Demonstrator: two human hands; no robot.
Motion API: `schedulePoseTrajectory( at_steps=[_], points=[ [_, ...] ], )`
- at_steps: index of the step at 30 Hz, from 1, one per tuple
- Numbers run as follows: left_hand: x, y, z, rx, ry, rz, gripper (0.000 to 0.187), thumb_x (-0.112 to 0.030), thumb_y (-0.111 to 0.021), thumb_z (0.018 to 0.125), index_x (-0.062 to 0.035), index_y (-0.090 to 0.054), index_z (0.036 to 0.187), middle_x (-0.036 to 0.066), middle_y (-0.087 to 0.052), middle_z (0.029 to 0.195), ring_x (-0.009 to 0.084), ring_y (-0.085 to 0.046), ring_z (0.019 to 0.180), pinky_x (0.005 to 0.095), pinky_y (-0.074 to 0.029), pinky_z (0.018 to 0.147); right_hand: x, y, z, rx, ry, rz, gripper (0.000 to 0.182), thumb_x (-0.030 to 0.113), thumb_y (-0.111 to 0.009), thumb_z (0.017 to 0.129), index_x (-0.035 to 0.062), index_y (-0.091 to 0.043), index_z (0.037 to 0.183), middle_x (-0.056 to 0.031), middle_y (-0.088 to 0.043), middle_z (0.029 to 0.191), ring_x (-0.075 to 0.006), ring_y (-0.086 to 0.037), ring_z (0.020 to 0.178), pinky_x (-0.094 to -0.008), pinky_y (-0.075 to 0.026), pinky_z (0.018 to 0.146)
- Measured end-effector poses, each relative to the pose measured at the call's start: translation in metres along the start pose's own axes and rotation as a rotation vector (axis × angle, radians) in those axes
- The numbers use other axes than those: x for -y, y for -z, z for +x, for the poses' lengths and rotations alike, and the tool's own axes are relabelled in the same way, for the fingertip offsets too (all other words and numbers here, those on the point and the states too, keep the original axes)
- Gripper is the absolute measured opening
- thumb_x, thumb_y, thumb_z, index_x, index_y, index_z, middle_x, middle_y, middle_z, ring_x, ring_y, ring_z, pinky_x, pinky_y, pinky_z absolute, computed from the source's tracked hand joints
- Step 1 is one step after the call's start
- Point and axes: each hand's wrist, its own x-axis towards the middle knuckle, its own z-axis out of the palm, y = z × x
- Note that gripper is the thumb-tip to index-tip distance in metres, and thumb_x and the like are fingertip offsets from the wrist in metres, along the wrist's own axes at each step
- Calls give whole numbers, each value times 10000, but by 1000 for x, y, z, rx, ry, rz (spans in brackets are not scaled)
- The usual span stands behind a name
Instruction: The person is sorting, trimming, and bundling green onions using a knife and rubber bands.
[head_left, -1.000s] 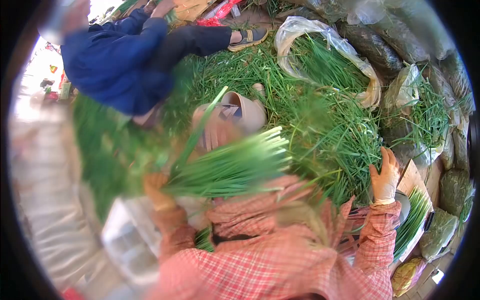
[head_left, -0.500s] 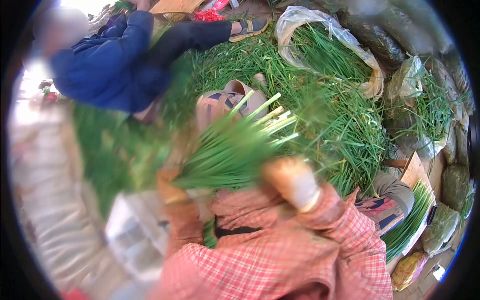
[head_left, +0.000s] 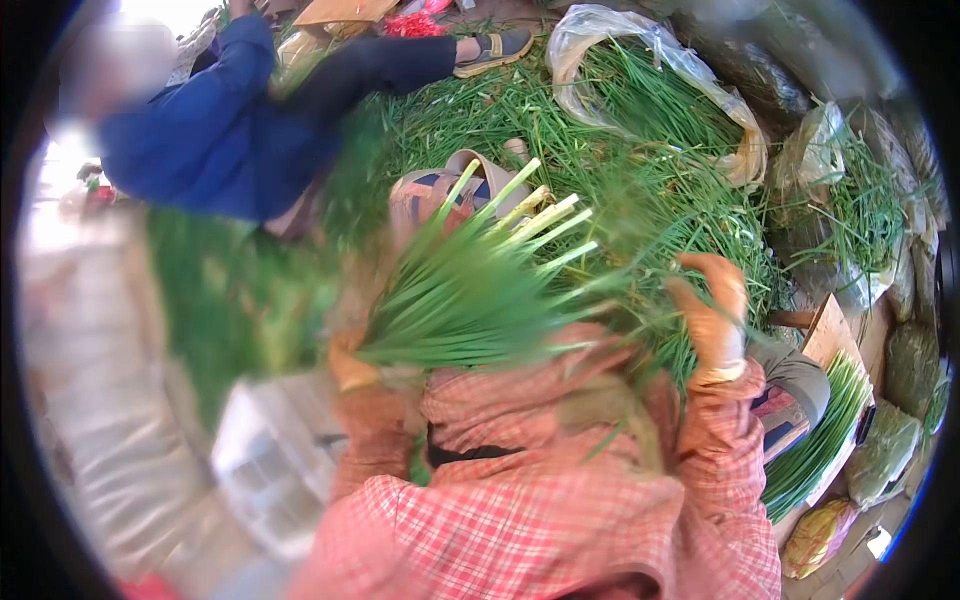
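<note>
So the left hand (head_left: 352,362) is closed around the leafy end of a fat green bunch (head_left: 470,290) — long thin leaves fanning out across the wearer's lap, pale cut-looking ends pointing up and to the right. That bunch sits right about mid-view, just above the folds of the red checked shirt (head_left: 520,520). It's pretty blurry down by that hand, so I'd say the fingers are wrapped round the leaves, but I can't make out each one. The right hand (head_left: 708,305) is well apart from the bunch, raised with the fingers bent and the thumb held away from them, so there's a clear gap between. A few smeared strands run near it, and I can't tell if any of them touch it. Behind the bunch's pale ends there's a beige rounded thing with a patterned patch (head_left: 418,200), and loose greens (head_left: 610,200) are spread all over the ground around it. Farther up, a clear plastic bag (head_left: 745,165) lies open with more long greens inside. Off to the right another green bunch (head_left: 825,430) rests slantwise on a wooden board (head_left: 830,335), with stuffed bags (head_left: 908,370) piled beyond it. Upper left, a person in a blue top (head_left: 190,150) has one dark-trousered leg stretched out — the shoe (head_left: 492,52) rests by the greens. Lower left there's a white boxy thing (head_left: 275,460), too soft to say what it is.
</note>
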Motion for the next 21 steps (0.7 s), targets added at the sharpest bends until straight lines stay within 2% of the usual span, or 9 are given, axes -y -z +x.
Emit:
schedulePoseTrajectory(
  at_steps=[2,4,6,7,10,13,14,17,21],
  points=[
    [2,-3,2,0,1,21,347,-307,-389,926,-138,-463,632,30,-417,531,180,-409,493,331,-392,520,31,-25,11,84,40,115,299,194,-742,665,62,-648,917,-114,-639,902,-268,-584,864,-360,-457,764],
    [2,-4,3,-7,-3,38,344,-306,-390,925,-135,-469,638,33,-425,538,184,-416,500,332,-396,523,43,-57,12,347,-288,296,370,306,-716,731,49,-626,982,-117,-625,979,-252,-590,917,-394,-480,797],
    [3,-4,4,-17,-6,53,341,-305,-391,925,-131,-475,644,36,-433,545,187,-424,506,334,-400,527,65,-55,30,768,-801,1040,403,300,-671,776,48,-572,1074,-79,-611,968,-221,-594,910,-437,-530,635],
    [3,-4,6,-22,-8,59,339,-305,-392,925,-129,-478,648,38,-437,549,189,-427,509,335,-401,529,69,-58,32,836,-905,1126,387,265,-653,796,41,-554,1096,-74,-608,946,-213,-601,891,-425,-546,570],
    [4,0,10,-46,-9,79,335,-304,-394,924,-123,-487,657,43,-448,560,194,-438,518,338,-407,534,63,-79,21,891,-807,1165,320,244,-614,817,42,-582,1064,-55,-621,876,-171,-603,737,-338,-518,629],
    [7,8,17,-83,-17,102,331,-302,-396,923,-118,-496,667,48,-460,570,200,-448,528,340,-412,540,72,-58,22,871,-862,1099,259,187,-617,821,45,-587,1036,-38,-622,875,-184,-619,725,-412,-551,545],
    [8,12,21,-97,-20,110,330,-302,-397,922,-116,-499,670,50,-464,574,201,-452,531,341,-414,542,78,-51,21,853,-838,969,274,257,-589,826,30,-613,978,-98,-644,837,-254,-631,692,-439,-530,604],
    [10,41,43,-162,-34,182,327,-301,-399,922,-110,-507,680,55,-475,584,207,-462,540,344,-420,547,48,-75,-5,761,-219,613,318,298,-540,830,-3,-617,896,-203,-631,805,-359,-619,714,-434,-514,668],
    [14,61,43,-139,-221,910,239,-265,-449,899,-80,-538,775,80,-537,686,241,-524,635,356,-446,586,47,-75,-38,652,-169,222,314,300,-522,801,3,-619,780,-225,-615,796,-398,-597,752,-465,-489,699]
  ],
)
